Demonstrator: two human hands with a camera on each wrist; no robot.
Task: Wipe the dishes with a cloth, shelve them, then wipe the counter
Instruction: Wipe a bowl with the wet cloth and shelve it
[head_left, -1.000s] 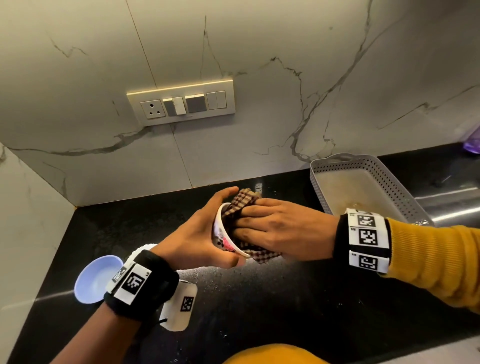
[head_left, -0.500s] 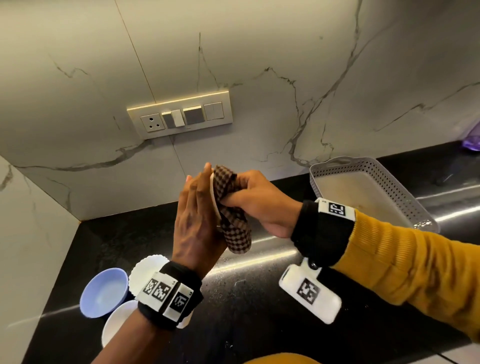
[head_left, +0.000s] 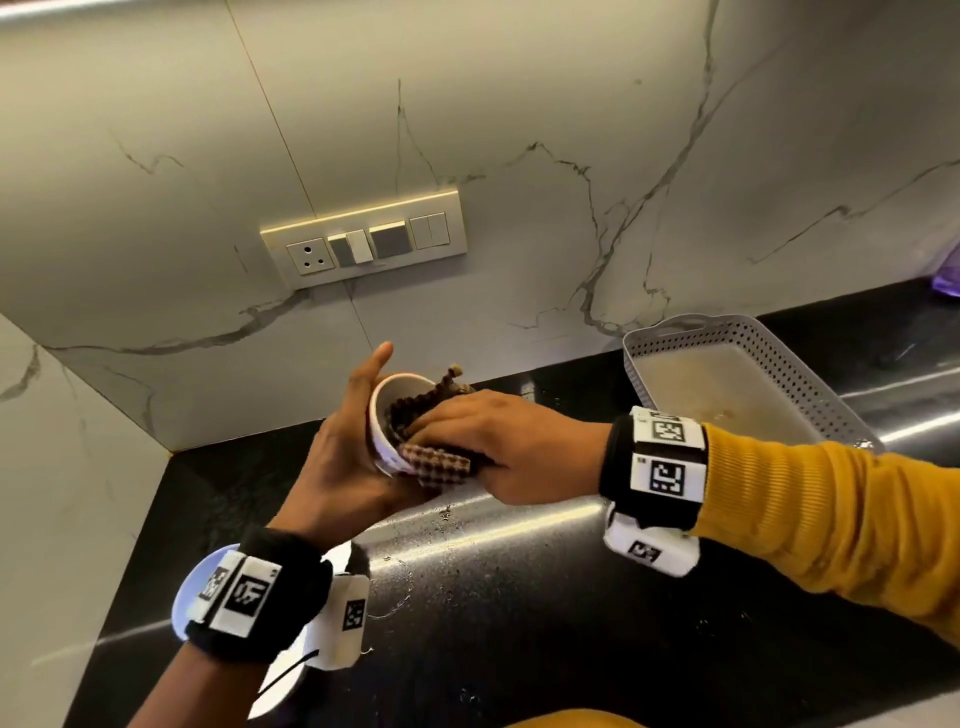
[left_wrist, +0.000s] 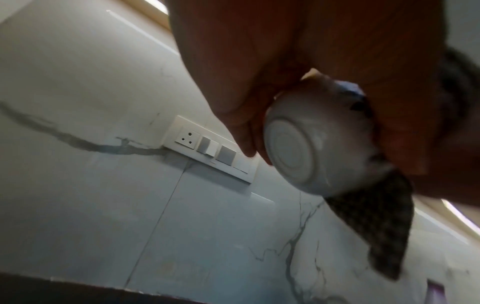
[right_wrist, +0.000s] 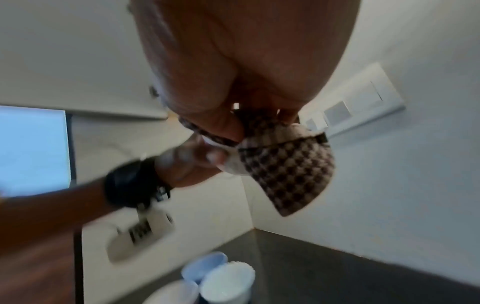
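Nearest you, low left on the black counter (head_left: 519, 623): a pale blue bowl (right_wrist: 205, 267) and white dishes (right_wrist: 228, 286), mostly hidden behind your left wrist in the head view. I'd guess they're waiting their turn or already wiped; can't tell which.

Mid-air above the counter: your left hand (head_left: 343, 467) cups a small white bowl (head_left: 387, 415) tipped on its side, mouth facing right. Palm sits under the base, fingers run along the outside wall, thumb is up past the rim. The left wrist view shows the bowl's foot ring (left_wrist: 291, 150) exposed, so the grip is on the wall, not the base.

Your right hand (head_left: 498, 447) has its fingers curled on the checked cloth (head_left: 436, 462), pressing it into the bowl; one corner hangs loose below.

Handling: the bowl looks like glazed ceramic, so light, rigid, chippable, and likely slick if damp. Keep the wall-and-base cup and don't pinch the rim only. The cloth is soft and bunches, so keep it wadded under your fingertips.

Farther right: a grey perforated tray (head_left: 769, 338). Behind it all, the marble wall with a switch plate (head_left: 363, 239).
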